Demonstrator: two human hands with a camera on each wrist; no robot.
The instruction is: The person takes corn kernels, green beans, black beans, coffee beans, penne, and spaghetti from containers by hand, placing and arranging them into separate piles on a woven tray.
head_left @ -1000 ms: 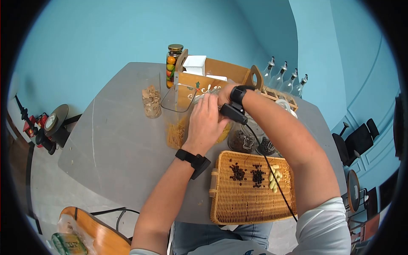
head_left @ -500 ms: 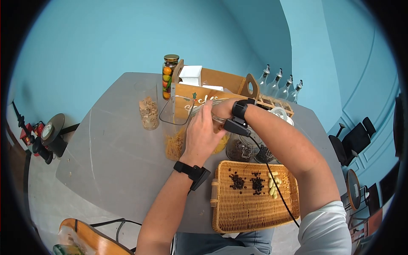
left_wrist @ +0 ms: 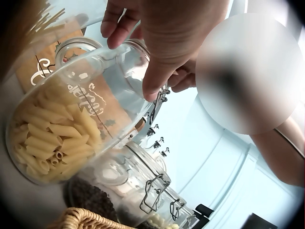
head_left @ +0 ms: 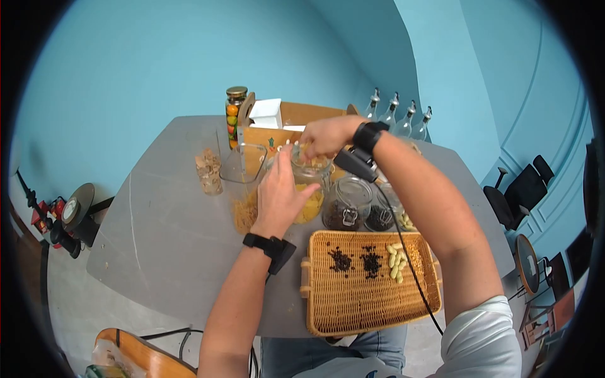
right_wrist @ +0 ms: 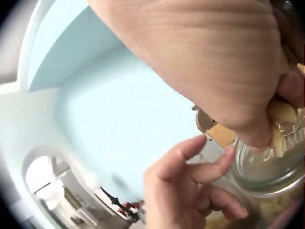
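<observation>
A clear glass jar (head_left: 310, 173) half full of penne stands on the grey table (head_left: 170, 220), in front of a wooden crate. My left hand (head_left: 280, 192) grips its near side, fingers curled round the glass. My right hand (head_left: 321, 135) hovers just over the jar's mouth, fingertips bunched. In the right wrist view the right hand (right_wrist: 238, 71) pinches yellowish pasta pieces (right_wrist: 281, 114) above the jar rim (right_wrist: 267, 171), with the left hand (right_wrist: 190, 191) below. The left wrist view has the jar (left_wrist: 62, 129) tilted across the frame and the right hand (left_wrist: 162, 38) at its opening.
A wicker tray (head_left: 353, 302) with small heaps of dark beans and peanuts lies at the near edge. Two clip-top jars (head_left: 343, 205) of dark beans stand behind it. A spaghetti container (head_left: 242, 189), wooden crate (head_left: 277, 129), sweets jar (head_left: 234, 107) and glass bottles (head_left: 394, 110) crowd the back.
My right hand has lifted from the jar's neck to above its mouth, holding pasta. The jar now stands more upright under my left hand. The head view shifted slightly.
</observation>
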